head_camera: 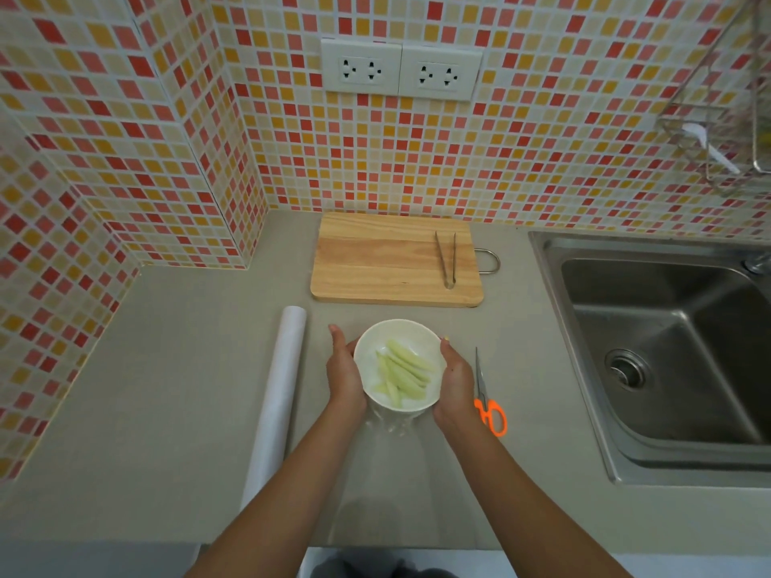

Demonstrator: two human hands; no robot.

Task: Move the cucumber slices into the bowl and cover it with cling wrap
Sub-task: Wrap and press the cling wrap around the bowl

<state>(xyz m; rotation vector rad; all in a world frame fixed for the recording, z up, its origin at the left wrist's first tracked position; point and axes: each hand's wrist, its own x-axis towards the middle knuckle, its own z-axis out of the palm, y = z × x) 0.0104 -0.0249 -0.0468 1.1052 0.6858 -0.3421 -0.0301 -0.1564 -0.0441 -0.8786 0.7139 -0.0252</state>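
Nearest the camera, a loose sheet of cling wrap (388, 473) trails from the near side of the bowl down toward the counter edge, faintly visible as a glossy, wrinkled film on the grey counter (167, 369). Whether it is already cut free of the roll cannot be told.

Just beyond it stands the white bowl (398, 333), with the cucumber slices (402, 369) lying inside it as pale green strips. The left hand (344, 371) cups the bowl's left wall and the right hand (454, 375) cups its right wall. Both hands show fingers held close together and curved round the sides, seemingly pressing film against the outer wall. A sheen over the slices suggests wrap is stretched across the rim, though this is hard to confirm.

The step in hand appears to be the covering: the slices are already in the bowl, so the moving part looks finished. The next move probably calls for smoothing the film down around the rim and tucking the trailing near flap under or against the bowl, keeping the bowl steady so the slices do not shift.

The cling wrap roll (277, 394) lies to the left, near the bowl but apart from it. Orange-handled scissors (488, 400) lie just beside the right hand.

Farther back sits a wooden cutting board (388, 260) with metal tongs (446, 258) resting on its right part; no slices remain on it. A steel sink (667, 348) lies to the right.
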